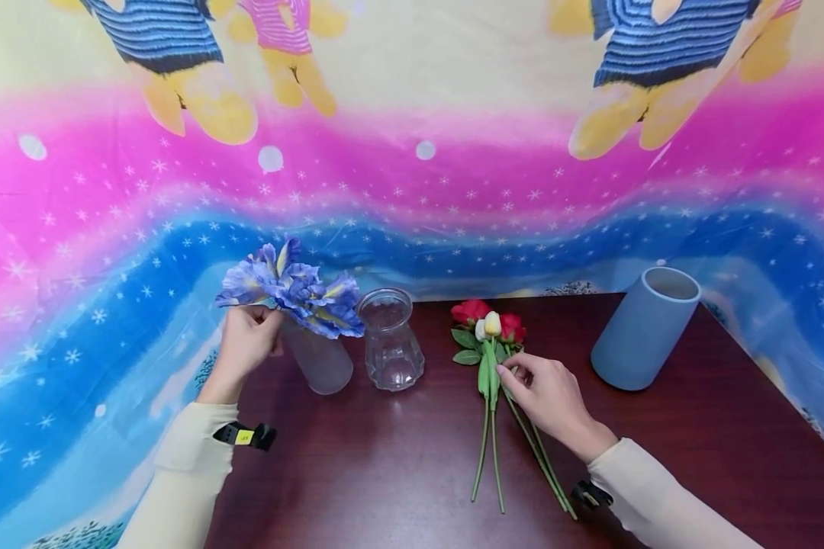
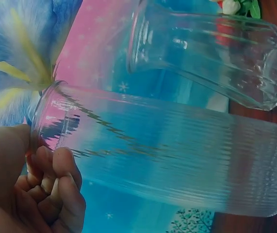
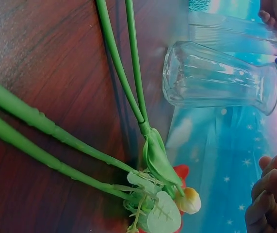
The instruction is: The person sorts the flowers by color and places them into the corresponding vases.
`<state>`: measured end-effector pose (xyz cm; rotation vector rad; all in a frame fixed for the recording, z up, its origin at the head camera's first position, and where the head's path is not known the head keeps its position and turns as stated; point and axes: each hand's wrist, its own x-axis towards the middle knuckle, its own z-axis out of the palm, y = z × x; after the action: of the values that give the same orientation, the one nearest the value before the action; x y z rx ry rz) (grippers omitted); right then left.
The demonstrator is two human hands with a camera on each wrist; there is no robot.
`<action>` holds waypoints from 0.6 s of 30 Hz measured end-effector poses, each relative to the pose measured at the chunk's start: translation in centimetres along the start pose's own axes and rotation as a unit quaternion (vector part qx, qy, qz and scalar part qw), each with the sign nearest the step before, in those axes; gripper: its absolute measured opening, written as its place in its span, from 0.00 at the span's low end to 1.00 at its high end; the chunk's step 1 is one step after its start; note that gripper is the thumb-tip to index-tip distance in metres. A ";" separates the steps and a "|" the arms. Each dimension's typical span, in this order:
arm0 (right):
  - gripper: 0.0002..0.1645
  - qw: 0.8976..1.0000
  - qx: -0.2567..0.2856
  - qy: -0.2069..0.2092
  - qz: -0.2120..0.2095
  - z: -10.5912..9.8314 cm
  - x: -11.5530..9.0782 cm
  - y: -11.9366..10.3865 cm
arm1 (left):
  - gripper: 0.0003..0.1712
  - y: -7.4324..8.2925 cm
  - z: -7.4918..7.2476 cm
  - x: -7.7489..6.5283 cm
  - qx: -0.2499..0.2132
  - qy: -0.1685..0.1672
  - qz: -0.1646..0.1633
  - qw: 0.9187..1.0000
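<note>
My left hand (image 1: 250, 339) is at the mouth of a ribbed clear glass vase (image 2: 167, 155), its fingers curled at the rim, just under blue irises (image 1: 302, 293) with yellow streaks. Thumb and forefinger pinch at the base of the blooms; the exact grip is partly hidden. Two stems show through the vase's ribbed wall. Over the flowers on the table hovers my right hand (image 1: 545, 393), fingers loosely bent, thumb and fingertips apart. Close beside its fingertips are pale yellow-and-white tulips (image 1: 492, 325) with green leaves and stems. Red roses (image 1: 470, 310) lie behind them, stems toward me.
A faceted clear glass vase (image 1: 394, 351) stands beside the ribbed one, between it and the flowers. At the right stands a tall blue-grey vase (image 1: 642, 335). All are on a dark reddish-brown table (image 1: 384, 473), with a colourful printed cloth (image 1: 426, 191) hanging behind.
</note>
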<state>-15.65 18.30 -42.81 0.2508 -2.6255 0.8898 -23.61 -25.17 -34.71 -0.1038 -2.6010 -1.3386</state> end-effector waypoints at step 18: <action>0.07 1.000 -0.002 0.006 -0.004 -0.2 -0.3 0.4 | 0.20 -1.2 0.9 2.3 0.004 0.005 -0.050 0.999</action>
<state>-15.44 18.76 -42.98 0.2526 -2.6127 0.8807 -26.21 -25.22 -35.71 0.0338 -2.6337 -1.3573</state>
